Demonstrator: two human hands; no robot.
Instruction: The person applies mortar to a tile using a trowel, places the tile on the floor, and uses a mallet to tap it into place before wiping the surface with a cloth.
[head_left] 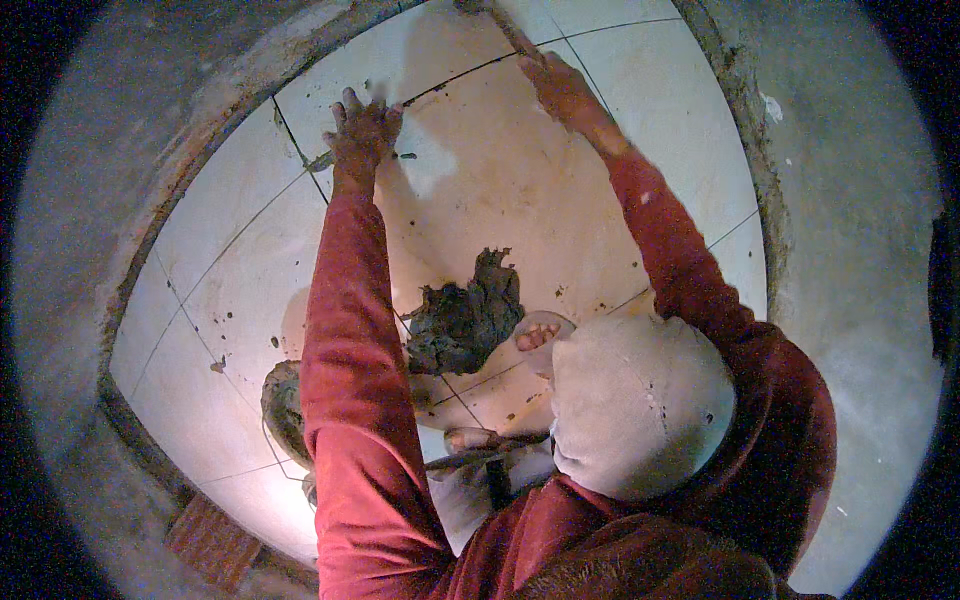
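Observation:
My left hand (362,135) rests on the pale floor tiles (450,190) with its fingers spread, close to a dark joint and a smear of grey mortar (320,161). My right hand (562,92) is closed around the handle of a hammer (515,38), reaching toward the far edge of the tiled floor. The hammer's head is partly cut off at the top of the picture. Between my arms, nearer my body, lies a lumpy heap of dark wet mortar (465,318) on the tiles.
A mortar-stained bucket (284,405) stands partly hidden behind my left sleeve. My bare foot (538,335) is beside the mortar. Grey walls (845,290) with a rough mortar edge (735,110) border the floor. A reddish-brown slatted piece (213,543) lies at lower left.

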